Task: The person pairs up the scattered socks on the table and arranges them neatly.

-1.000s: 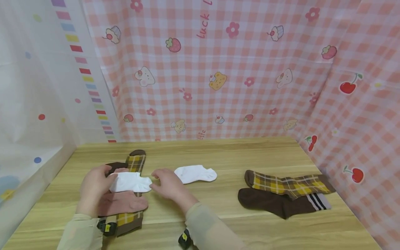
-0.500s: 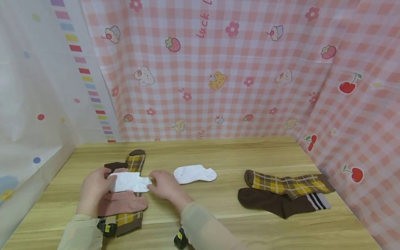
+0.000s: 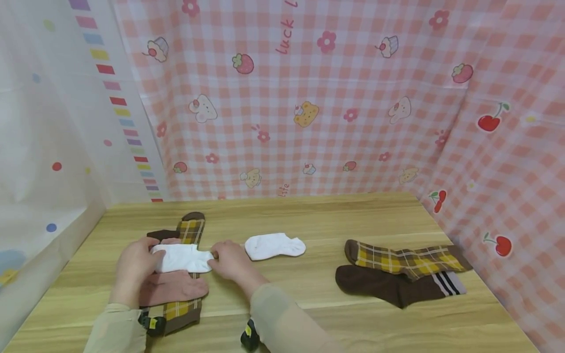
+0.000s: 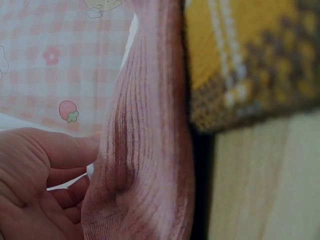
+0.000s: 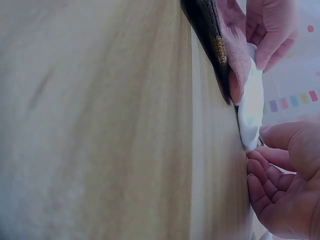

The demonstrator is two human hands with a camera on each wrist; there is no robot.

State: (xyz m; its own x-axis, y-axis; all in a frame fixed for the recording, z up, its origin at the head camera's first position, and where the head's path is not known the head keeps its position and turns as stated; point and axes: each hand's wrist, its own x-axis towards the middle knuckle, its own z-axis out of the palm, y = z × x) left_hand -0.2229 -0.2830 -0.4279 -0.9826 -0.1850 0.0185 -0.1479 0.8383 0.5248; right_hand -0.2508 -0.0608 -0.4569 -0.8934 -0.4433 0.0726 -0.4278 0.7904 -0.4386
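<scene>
A white ankle sock (image 3: 178,258) lies flat on top of other socks at the left of the table. My left hand (image 3: 136,267) pinches its left end between thumb and fingers. At its right end, my right hand (image 3: 234,263) pinches the sock's edge, as the right wrist view of the white sock (image 5: 251,107) also shows. Beneath it are a pink ribbed sock (image 3: 174,288), a yellow-and-brown plaid sock (image 3: 192,229) and a dark brown sock (image 3: 162,235), all partly covered. In the left wrist view the pink sock (image 4: 145,125) hides the left fingertips.
Another white ankle sock (image 3: 274,246) lies just right of my right hand. On the table's right side, a plaid sock (image 3: 406,259) and a brown sock (image 3: 384,285) with a striped cuff lie together. Patterned cloth (image 3: 282,98) encloses the wooden table (image 3: 318,215) at back and sides.
My right hand has moved slightly left and its fingers have closed onto the white sock's right end. The left hand stays almost in place, and the socks look unmoved.
</scene>
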